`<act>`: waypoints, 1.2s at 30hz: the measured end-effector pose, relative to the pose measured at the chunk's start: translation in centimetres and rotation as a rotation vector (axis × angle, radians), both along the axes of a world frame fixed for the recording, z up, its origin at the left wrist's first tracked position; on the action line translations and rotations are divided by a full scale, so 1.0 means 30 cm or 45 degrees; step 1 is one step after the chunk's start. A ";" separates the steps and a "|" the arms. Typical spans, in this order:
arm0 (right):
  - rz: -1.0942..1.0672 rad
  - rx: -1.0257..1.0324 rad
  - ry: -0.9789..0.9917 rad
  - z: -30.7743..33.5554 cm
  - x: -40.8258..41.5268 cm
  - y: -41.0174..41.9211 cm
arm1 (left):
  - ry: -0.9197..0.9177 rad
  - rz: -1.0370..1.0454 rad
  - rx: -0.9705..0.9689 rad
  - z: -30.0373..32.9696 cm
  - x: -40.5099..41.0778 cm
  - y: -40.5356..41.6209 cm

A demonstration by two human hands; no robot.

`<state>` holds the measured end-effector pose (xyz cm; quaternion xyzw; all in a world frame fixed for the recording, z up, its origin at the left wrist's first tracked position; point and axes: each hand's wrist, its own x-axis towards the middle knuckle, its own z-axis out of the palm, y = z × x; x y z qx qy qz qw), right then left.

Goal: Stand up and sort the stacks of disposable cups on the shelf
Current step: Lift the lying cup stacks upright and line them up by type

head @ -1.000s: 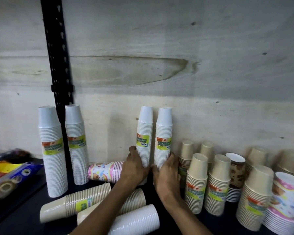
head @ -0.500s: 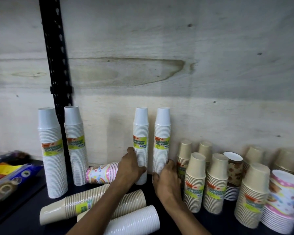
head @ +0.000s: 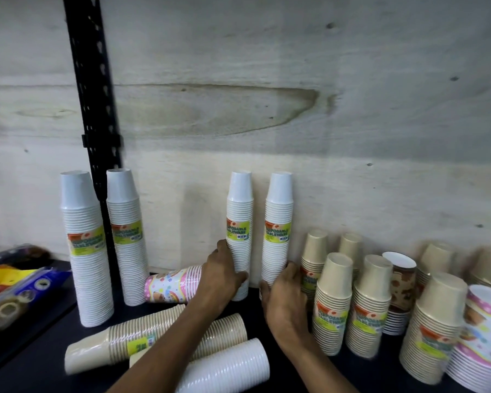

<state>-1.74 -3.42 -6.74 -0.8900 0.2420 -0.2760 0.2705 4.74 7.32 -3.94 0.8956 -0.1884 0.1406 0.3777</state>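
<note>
White stacks: 4 upright stacks of white cups stand on the dark shelf [head: 40, 361] against the plywood back wall [head: 295, 109]; each carries a green-yellow label.
Left pair [head: 88, 251]: stands at the black upright [head: 94, 109], at the shelf's left.
Middle stack [head: 239, 231]: upright, gripped low.
Right stack [head: 278, 228]: upright, just beside the middle stack, gripped low.
Left hand [head: 221, 275]: fingers and thumb curled round the middle stack's lower part.
Right hand [head: 284, 296]: fingers curled round the right stack's base.
Fallen stacks: 2 beige stacks [head: 119, 344], 1 white stack [head: 227, 364] and 1 patterned pink stack [head: 173, 285] lie on their sides under and left of the forearms.
Beige stacks [head: 335, 302]: upright, right of the right hand, close to its knuckles.
Packets [head: 14, 287]: far left.
</note>
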 end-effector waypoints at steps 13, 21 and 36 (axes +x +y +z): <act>0.104 0.059 0.124 0.054 -0.112 0.002 | 0.060 0.153 0.051 0.119 -0.024 0.108; 0.756 0.025 0.484 0.159 -0.218 0.071 | 0.038 0.169 0.774 0.135 0.024 0.317; 1.061 0.038 0.771 0.150 -0.111 0.051 | 0.045 0.072 1.248 0.069 0.117 0.309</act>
